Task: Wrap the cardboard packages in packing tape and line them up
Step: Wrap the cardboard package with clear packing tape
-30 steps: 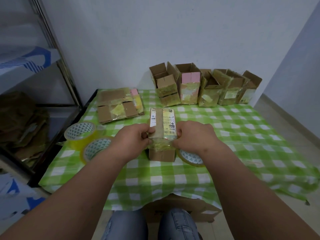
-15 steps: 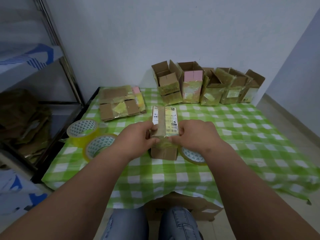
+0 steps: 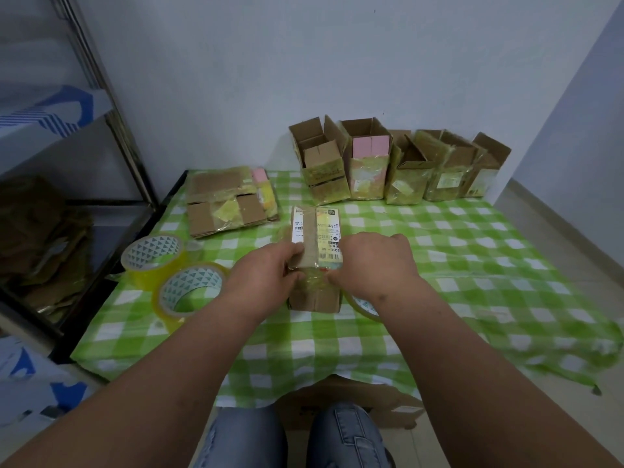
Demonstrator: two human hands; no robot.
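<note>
Both hands on a small brown cardboard package with a white-and-yellow printed label [image 3: 316,244], standing near the middle of the bench under a green-and-white checked cloth [image 3: 472,265]. Left hand [image 3: 266,282] curled round the package's left edge, thumb on its front face. Right hand [image 3: 374,265] pinching at the glossy strip of clear yellowish packing tape [image 3: 315,282] across the package's lower front, fingertips hidden, so exact grip hard to tell. Half hidden under the right wrist, a flat roll of tape with a white triangle-patterned core [image 3: 366,307], just beside the package's right side.

Left of the hands, two more yellow tape rolls with triangle-patterned cores: one lying flat [image 3: 153,258], another tilted against it and nearer [image 3: 189,295]. Behind those, a flattened stack of brown cardboard pieces with yellow tape and a pink strip [image 3: 229,204].

Along the back edge against the pale wall, a row of five open-flapped brown cardboard boxes wrapped in yellowish tape [image 3: 398,167], touching side by side, second one showing pink flaps.

Metal shelving rack with crumpled brown cardboard [image 3: 40,238] at far left. Blue-jeaned knees [image 3: 297,437] at the bottom, with a brown cardboard box on the floor under the bench [image 3: 354,400]
</note>
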